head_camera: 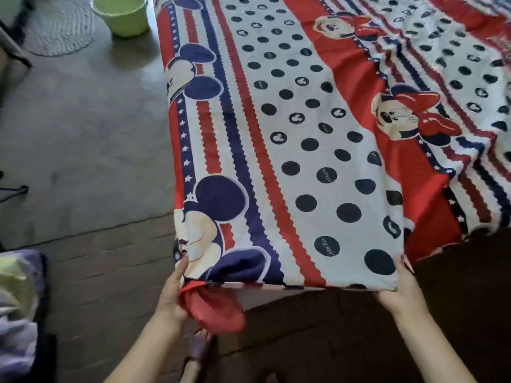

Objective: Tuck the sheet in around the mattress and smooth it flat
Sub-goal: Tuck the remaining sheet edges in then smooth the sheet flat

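The sheet (pixel 290 150), printed with cartoon mice, dots and stripes, lies spread over the mattress (pixel 272 295) and covers its near end. The near-left portion lies flat; the far-right portion is rippled. A loose red corner of the sheet hangs below the near-left corner of the mattress, not yet tucked.

The left hand (pixel 172 291) grips this near-left corner, fingers (pixel 181 268) curled against the side of the fabric with the red bunch in the palm. The right hand (pixel 402 288) holds the near edge further right, thumb on top and the other fingers hidden beneath, so their spread cannot be told.

Step in hand, as judged: tucking the near end. The next move likely calls for pushing the hanging red corner under the mattress, then drawing the near edge taut and smoothing toward the far-right ripples.

A green basin (pixel 120 15) stands on the floor (pixel 83 128) at far left; it appears to hold pale liquid, though the contents cannot be told.
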